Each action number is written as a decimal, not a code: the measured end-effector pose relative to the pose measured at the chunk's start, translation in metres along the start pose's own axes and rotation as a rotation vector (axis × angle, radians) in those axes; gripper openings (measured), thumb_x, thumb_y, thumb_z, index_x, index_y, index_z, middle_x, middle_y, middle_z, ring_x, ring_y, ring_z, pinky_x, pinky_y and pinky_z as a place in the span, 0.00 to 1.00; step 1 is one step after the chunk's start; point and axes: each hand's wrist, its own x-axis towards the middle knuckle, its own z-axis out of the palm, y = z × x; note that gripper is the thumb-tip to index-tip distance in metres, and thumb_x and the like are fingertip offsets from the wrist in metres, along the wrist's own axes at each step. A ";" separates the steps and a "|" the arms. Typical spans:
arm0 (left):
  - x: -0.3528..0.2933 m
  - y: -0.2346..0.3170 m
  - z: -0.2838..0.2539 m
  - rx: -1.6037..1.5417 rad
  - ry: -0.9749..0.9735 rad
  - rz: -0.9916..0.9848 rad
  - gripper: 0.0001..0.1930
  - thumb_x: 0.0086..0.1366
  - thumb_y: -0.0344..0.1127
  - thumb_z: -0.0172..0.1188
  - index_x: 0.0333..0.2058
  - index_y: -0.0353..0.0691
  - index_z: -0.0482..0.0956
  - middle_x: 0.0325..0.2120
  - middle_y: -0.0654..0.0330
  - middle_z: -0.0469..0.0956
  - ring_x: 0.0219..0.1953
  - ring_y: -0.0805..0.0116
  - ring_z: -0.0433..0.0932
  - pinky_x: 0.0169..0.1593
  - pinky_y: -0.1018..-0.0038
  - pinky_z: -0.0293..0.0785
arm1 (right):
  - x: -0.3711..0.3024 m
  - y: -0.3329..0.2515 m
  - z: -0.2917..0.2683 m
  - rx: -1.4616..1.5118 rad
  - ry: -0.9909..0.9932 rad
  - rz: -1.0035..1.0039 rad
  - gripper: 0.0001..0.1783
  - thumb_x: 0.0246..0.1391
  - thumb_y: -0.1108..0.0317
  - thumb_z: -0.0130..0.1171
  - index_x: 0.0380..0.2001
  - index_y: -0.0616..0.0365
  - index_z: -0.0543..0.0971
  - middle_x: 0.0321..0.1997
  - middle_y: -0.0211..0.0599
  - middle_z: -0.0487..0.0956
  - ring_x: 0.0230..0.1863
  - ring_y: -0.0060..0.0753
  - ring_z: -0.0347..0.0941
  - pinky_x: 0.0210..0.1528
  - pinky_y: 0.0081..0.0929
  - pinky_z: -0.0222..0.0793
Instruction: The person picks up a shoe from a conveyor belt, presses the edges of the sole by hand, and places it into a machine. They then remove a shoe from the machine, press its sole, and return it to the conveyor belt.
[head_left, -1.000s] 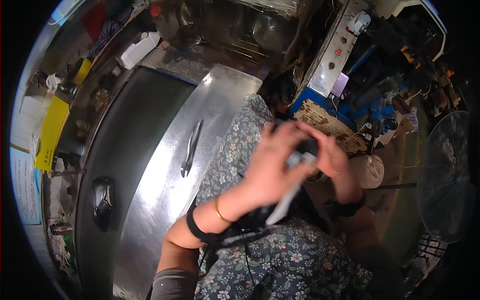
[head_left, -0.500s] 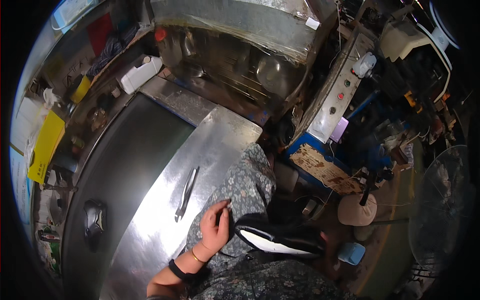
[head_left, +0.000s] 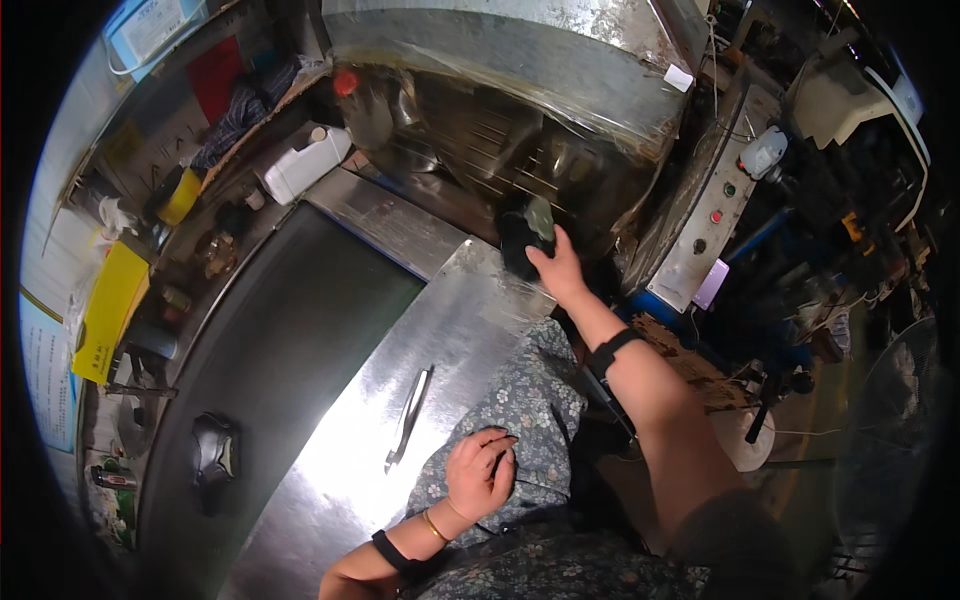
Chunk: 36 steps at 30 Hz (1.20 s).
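Observation:
Out at the far end of the metal table (head_left: 345,400), my right hand (head_left: 560,268) grips a black shoe (head_left: 522,245) with a grey-green part (head_left: 541,215) on top. The shoe is in front of the dark heater opening. Over my flowered apron (head_left: 520,400) rests my left hand (head_left: 480,470), its fingers curled; a dark spot shows at the fingertips, too small to name. A slim metal tool like pliers (head_left: 410,418) lies on the table left of that hand. Farther left, another black shoe (head_left: 215,450) sits on the dark conveyor belt (head_left: 290,320).
The metal hood (head_left: 520,60) with plastic film spans the back above a rack and bottles. A white jug (head_left: 308,165) stands beside the belt's far end. To the right is a control box (head_left: 715,195) with buttons. Farther right are a round stool (head_left: 745,440) and a fan (head_left: 890,420).
The black shoe with the white part has left my lap. My right arm has come into view, reaching forward with a black shoe. My left hand stays curled over the apron.

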 end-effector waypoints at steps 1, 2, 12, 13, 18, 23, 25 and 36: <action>-0.001 -0.001 -0.001 0.012 -0.001 0.002 0.09 0.56 0.26 0.61 0.37 0.39 0.81 0.38 0.55 0.79 0.36 0.56 0.78 0.38 0.66 0.74 | 0.001 -0.001 0.014 -0.171 0.002 -0.067 0.33 0.54 0.60 0.63 0.59 0.66 0.67 0.50 0.53 0.78 0.49 0.46 0.76 0.51 0.35 0.70; 0.000 -0.001 0.001 0.003 -0.003 0.001 0.09 0.56 0.27 0.61 0.37 0.39 0.81 0.38 0.55 0.79 0.36 0.56 0.78 0.39 0.66 0.74 | -0.003 -0.001 0.015 -0.135 -0.093 0.005 0.32 0.54 0.60 0.63 0.59 0.64 0.68 0.48 0.55 0.79 0.47 0.47 0.77 0.51 0.35 0.70; -0.024 -0.012 -0.013 -0.035 0.011 -0.107 0.10 0.57 0.28 0.60 0.39 0.38 0.81 0.41 0.54 0.78 0.41 0.52 0.78 0.44 0.64 0.74 | -0.233 -0.162 -0.067 -0.607 -0.797 -0.579 0.21 0.57 0.64 0.56 0.52 0.59 0.75 0.65 0.50 0.65 0.68 0.62 0.54 0.67 0.57 0.49; -0.025 -0.013 -0.016 -0.094 -0.013 -0.096 0.10 0.57 0.27 0.60 0.39 0.38 0.80 0.42 0.53 0.78 0.43 0.51 0.77 0.46 0.63 0.74 | -0.254 -0.157 -0.069 -0.694 -0.778 -0.586 0.22 0.57 0.65 0.54 0.54 0.60 0.74 0.68 0.49 0.61 0.71 0.66 0.47 0.69 0.62 0.41; -0.027 -0.027 -0.059 -0.483 -0.138 -0.151 0.08 0.60 0.27 0.58 0.39 0.35 0.79 0.44 0.53 0.78 0.47 0.53 0.77 0.50 0.63 0.73 | -0.267 -0.145 -0.066 -0.749 -0.654 -0.538 0.25 0.53 0.67 0.52 0.56 0.54 0.73 0.68 0.44 0.63 0.71 0.63 0.46 0.71 0.62 0.35; -0.104 -0.132 -0.206 0.422 0.398 -0.425 0.19 0.56 0.25 0.58 0.49 0.38 0.75 0.51 0.47 0.73 0.57 0.49 0.70 0.60 0.59 0.67 | -0.269 -0.137 -0.068 -0.651 -0.613 -0.601 0.22 0.53 0.66 0.50 0.52 0.55 0.78 0.67 0.45 0.66 0.70 0.64 0.49 0.71 0.60 0.35; -0.163 -0.188 -0.313 0.955 0.401 -0.532 0.24 0.50 0.25 0.60 0.49 0.31 0.73 0.54 0.41 0.70 0.61 0.45 0.65 0.66 0.57 0.57 | -0.270 -0.137 -0.068 -0.631 -0.595 -0.608 0.21 0.54 0.66 0.50 0.51 0.56 0.78 0.66 0.45 0.66 0.70 0.63 0.50 0.71 0.59 0.36; -0.209 -0.186 -0.432 0.666 0.261 -1.438 0.45 0.46 0.59 0.72 0.51 0.23 0.70 0.45 0.42 0.79 0.50 0.52 0.78 0.53 0.65 0.72 | -0.267 -0.141 -0.063 -0.618 -0.557 -0.607 0.20 0.53 0.66 0.52 0.49 0.55 0.80 0.65 0.43 0.69 0.70 0.60 0.52 0.70 0.57 0.38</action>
